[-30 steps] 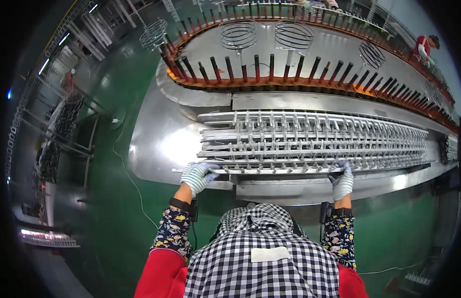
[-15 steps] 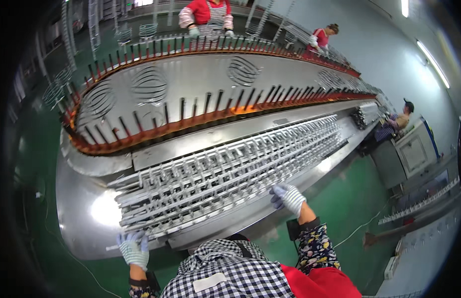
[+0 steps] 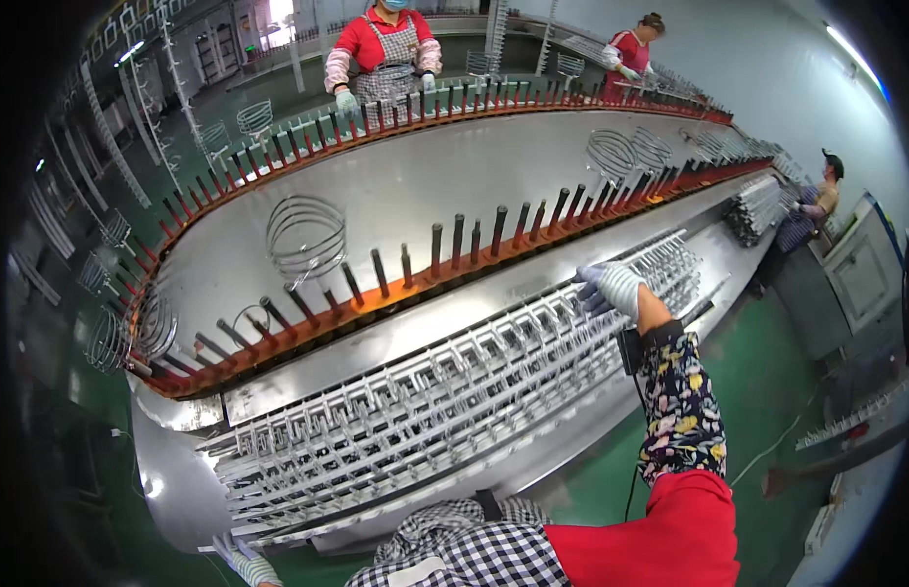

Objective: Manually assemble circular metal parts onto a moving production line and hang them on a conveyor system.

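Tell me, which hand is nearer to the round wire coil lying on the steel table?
Left. The left hand is below the wire coil, at the rack's near end; the right hand is farther, at the rack's far end.

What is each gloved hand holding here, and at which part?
Both hands are on the long wire rack: the right hand grips its far right end, the left hand is at its near left corner, though that grip is mostly cut off by the frame edge.

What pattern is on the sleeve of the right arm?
A dark floral print, on the sleeve behind the gloved right hand; head view.
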Available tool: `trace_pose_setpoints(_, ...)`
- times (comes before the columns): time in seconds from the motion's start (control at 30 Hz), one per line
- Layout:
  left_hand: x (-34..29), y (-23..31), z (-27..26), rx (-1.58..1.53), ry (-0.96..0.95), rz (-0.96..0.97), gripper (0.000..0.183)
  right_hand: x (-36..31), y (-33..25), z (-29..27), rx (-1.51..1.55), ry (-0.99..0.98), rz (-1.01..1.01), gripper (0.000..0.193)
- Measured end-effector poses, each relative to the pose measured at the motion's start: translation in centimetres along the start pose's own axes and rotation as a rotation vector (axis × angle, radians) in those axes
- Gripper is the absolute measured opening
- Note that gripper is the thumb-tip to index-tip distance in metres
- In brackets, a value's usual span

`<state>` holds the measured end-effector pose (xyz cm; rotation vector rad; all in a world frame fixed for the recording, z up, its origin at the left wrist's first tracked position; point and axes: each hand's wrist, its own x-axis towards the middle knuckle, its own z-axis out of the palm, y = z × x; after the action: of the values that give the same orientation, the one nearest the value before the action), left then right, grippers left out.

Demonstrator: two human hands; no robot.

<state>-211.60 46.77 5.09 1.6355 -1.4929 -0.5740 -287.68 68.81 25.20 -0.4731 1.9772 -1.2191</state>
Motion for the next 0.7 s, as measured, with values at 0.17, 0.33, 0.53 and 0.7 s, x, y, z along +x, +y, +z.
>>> trace_pose_setpoints(0.17, -3.1, 4.9, 1.0, 0.542, 0.114, 0.175, 0.041, 14.3, 0.8, -7.0, 0.163, 0.375, -0.171, 0.047)
trace_pose_setpoints(0.33, -9.2, 13.5, -0.1, 0.341, -0.074, -0.046, 0.048, 21.6, -0.3, -4.9, 0.286, 0.501, -0.358, 0.039)
trace_pose_setpoints(0.53, -12.5, 18.5, -1.0, 0.364, 0.092, -0.046, 0.033, 23.6, -0.1, -6.1, 0.288, 0.659, -0.411, 0.031)
trace_pose_setpoints(0.7, -11.9, 24.0, 2.5, 0.034, 0.030, 0.252, 0.028, 8.9, -7.3, 0.3, 0.244, 0.317, -0.628, 0.022)
